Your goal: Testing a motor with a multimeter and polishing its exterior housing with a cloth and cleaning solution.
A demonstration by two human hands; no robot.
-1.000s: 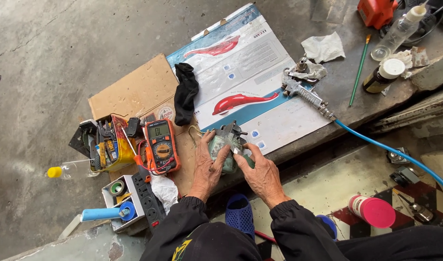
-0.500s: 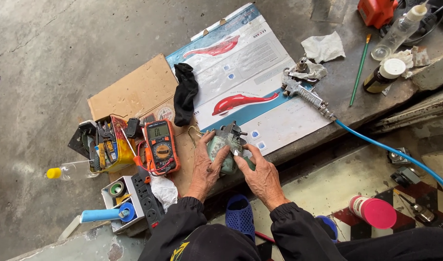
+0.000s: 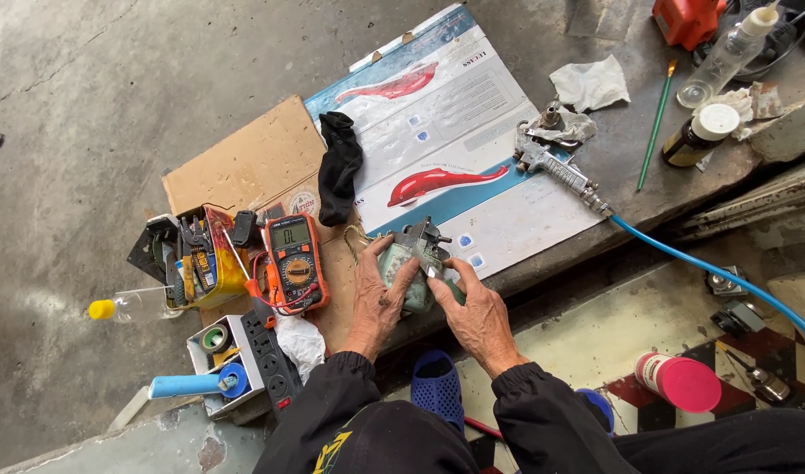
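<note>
Hands (image 3: 429, 303) around, seemingly gripping, grey-green metal part (image 3: 413, 254).

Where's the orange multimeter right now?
In the head view, the orange handheld multimeter lies on brown cardboard, just left of the left hand, between the tool-filled tin and the grey-green metal part.

At the centre of the frame, a metal part (image 3: 415, 263) sits between the left hand (image 3: 378, 294) and the right hand (image 3: 477, 316), on the lower edge of a poster (image 3: 472, 132) that spreads toward the upper right. Left of the hands lies a multimeter (image 3: 294, 261), with a tool tin (image 3: 200, 254) further left, a power strip (image 3: 266, 355) below it, and a sock (image 3: 339, 175) above on the poster's left edge. Right of the poster rests a spray gun (image 3: 551, 158), its hose (image 3: 718, 272) running to the lower right.
</note>
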